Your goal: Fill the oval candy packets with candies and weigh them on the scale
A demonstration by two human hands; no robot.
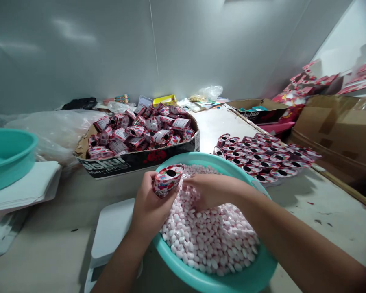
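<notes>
My left hand [149, 203] is closed round one pack [167, 183], held upright at the near left rim of the teal bowl [183, 278], its oval top with a dark opening facing up. The pack is printed in red, pink and white, with bluish lettering across the front that is too blurred to read. My right hand [209, 189] is in the bowl, fingers bent down into the white and pale pink pellets [207, 248]; I cannot tell whether it grips any. Behind the bowl stands a black-fronted carton [152, 156], heaped with similar packs [137, 130] lying at all angles. Its front bears large white letters, of which "ishui" is legible, and a smaller line below containing "berry"; the beginnings of both are unclear. Several packs inside show white panels with fine dark print, too small to read. A second carton [270, 116], farther back on the right, carries the same "ishui" in white on black. On the desk [305, 219], right of the bowl, further packs [258, 156] stand close together, dark openings upward; their print is not legible. A white scale [112, 228] sits left of the bowl, partly behind my left forearm, no reading discernible. At far left, a teal tub [9, 162] rests on white sheets [21, 191].
</notes>
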